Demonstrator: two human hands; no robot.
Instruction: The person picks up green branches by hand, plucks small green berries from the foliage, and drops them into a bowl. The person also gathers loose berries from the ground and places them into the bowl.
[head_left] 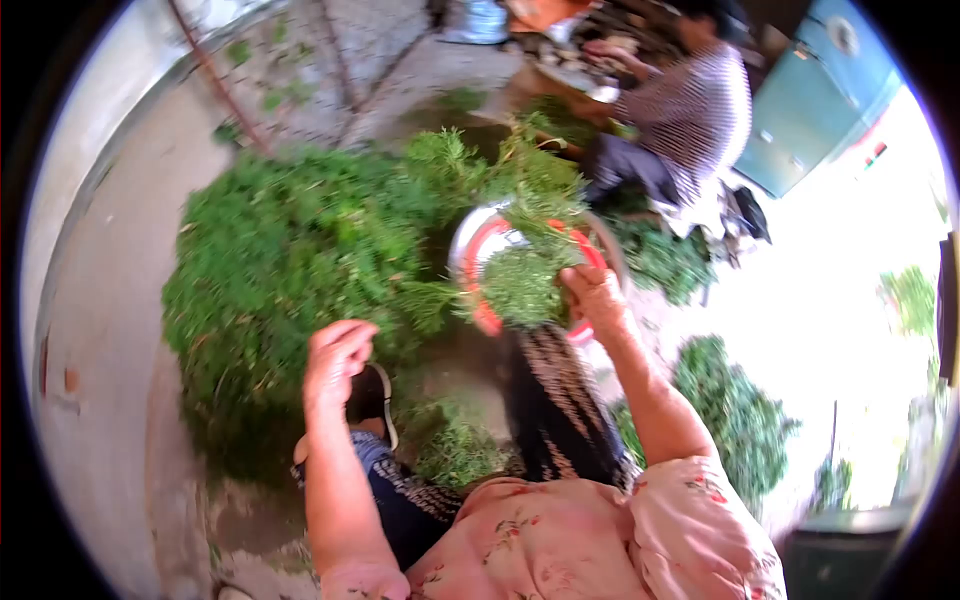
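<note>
Feathery green sprigs (525, 284) held by the right hand (597, 297) over a round basin (459, 248) with a red-orange ring

The sprigs are gripped at their edge between the bent fingers and thumb of the right hand; the left hand (338, 362) is raised beside a large green heap (290, 250), its fingers curled, and whether anything is pinched there cannot be told; a smaller clump (455, 450) is seen between the legs, more greenery (735, 420) is spread at the right, and a seated person (690, 115) is seen beyond the basin
</note>
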